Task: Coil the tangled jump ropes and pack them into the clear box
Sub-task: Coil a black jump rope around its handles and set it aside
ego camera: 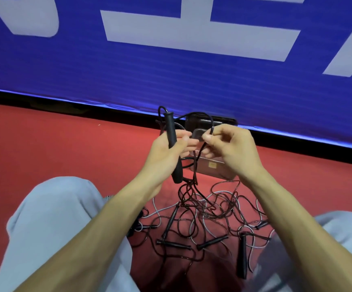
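Note:
My left hand (166, 150) holds two black jump-rope handles (172, 140) together, raised above the floor. My right hand (229, 146) pinches a loop of thin black cord (212, 125) just to the right of them. From both hands the cord hangs down into a tangled pile of ropes (208, 211) on the red floor between my knees, black and pale grey, with several loose black handles (242, 256) in it. The clear box (211, 165) lies on the floor behind my hands, mostly hidden by them.
A blue banner with large white shapes (192, 60) stands along the far edge of the red floor (65, 144). My knees in light grey trousers (51, 218) flank the pile left and right.

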